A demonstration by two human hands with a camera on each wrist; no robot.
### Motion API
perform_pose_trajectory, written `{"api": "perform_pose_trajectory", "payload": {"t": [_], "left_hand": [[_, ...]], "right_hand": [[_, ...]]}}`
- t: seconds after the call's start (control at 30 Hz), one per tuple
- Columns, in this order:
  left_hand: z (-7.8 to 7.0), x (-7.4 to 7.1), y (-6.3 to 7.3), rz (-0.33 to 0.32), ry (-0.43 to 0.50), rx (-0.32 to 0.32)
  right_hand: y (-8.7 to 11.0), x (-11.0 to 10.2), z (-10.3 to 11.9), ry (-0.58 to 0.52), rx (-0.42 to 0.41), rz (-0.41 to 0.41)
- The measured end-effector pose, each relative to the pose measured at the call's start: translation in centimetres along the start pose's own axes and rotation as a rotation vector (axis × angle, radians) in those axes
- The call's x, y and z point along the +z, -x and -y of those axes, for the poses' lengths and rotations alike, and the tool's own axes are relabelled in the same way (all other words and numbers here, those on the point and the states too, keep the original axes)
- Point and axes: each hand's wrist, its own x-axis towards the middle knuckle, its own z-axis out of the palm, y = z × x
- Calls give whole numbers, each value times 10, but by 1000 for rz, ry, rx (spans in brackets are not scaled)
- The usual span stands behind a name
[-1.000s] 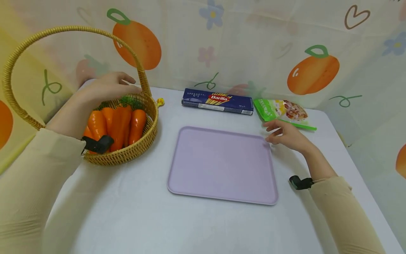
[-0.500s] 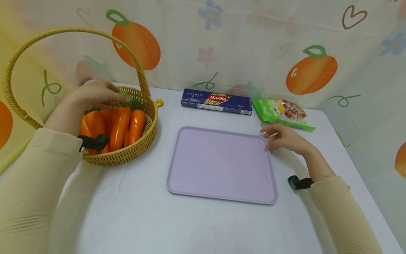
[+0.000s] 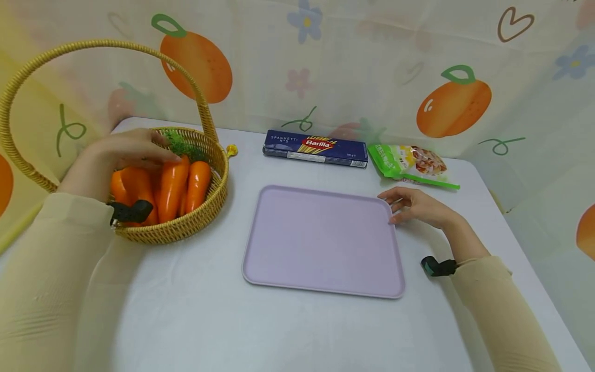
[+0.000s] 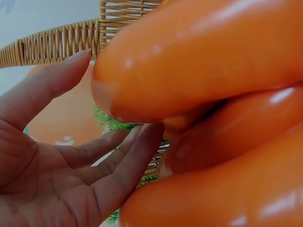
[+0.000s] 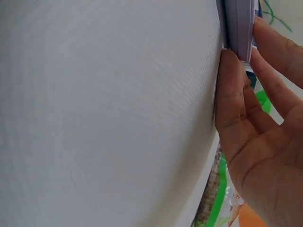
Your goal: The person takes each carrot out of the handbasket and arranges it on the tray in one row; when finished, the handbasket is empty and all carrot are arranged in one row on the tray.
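Note:
My left hand (image 3: 125, 150) reaches into the wicker basket (image 3: 174, 233) over the shiny orange carrots. In the left wrist view, its thumb and fingers lie on either side of the blunt end of one carrot (image 4: 189, 61). The fingertips touch or nearly touch its underside, and the thumb stands apart. My right hand (image 3: 416, 206) is at the far right corner of the lilac tray (image 3: 325, 243). In the right wrist view, its thumb and a finger pinch the tray's rim (image 5: 239, 28) from both sides. The tray lies flat on the white table.
A blue spaghetti box (image 3: 316, 149) lies behind the tray. To its right is a green food pouch (image 3: 413, 164), just beyond my right hand. The basket's tall handle (image 3: 109, 44) arches above my left forearm. A patterned cloth (image 3: 353, 67) hangs behind the table.
My left hand has come down from above the basket to the carrots, its fingers lowering toward one. My right hand has shifted slightly nearer and closed onto the tray's corner.

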Motion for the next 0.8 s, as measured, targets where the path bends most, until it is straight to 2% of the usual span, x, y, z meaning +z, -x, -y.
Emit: {"api": "perform_pose_trajectory", "payload": {"t": [0.3,0.53,0.8], "left_hand": [[1,3,-1,36,-57,20],[1,2,0,106,-54,27],[3,3,0,116,-103,-5]], "right_hand": [[-2,-1,-1,2,1,15],[-2,-1,-1,-2,-11,17],[-4,-1,-2,-10,-16,23]]}}
